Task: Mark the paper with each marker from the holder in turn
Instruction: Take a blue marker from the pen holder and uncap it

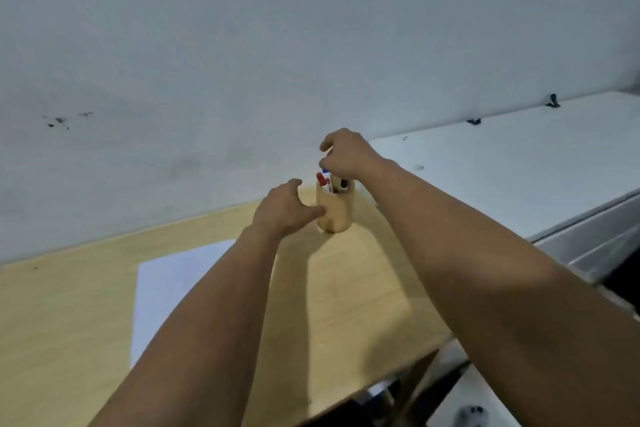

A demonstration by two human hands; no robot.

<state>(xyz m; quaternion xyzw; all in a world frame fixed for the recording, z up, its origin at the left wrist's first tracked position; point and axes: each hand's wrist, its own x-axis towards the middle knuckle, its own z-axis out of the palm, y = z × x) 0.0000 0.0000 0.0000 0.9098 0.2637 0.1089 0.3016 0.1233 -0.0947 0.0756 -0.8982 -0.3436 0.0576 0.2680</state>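
A round wooden holder (337, 211) stands at the far end of the wooden desk (69, 305), near the wall. Markers stick out of it: a red-capped marker (322, 179), a blue-capped marker (325, 171) and a black-capped marker (344, 184). My right hand (346, 152) hovers just above the holder, its fingertips pinched around the top of the blue-capped marker. My left hand (285, 208) rests against the holder's left side, fingers spread, thumb touching the wood. A white sheet of paper (166, 281) lies on the desk to the left, partly hidden by my left forearm.
A pale wall (242, 62) rises right behind the desk. A white cabinet top (512, 166) adjoins the desk on the right, with small dark clips at its back edge. The desk's near right corner (433, 354) drops off to the floor.
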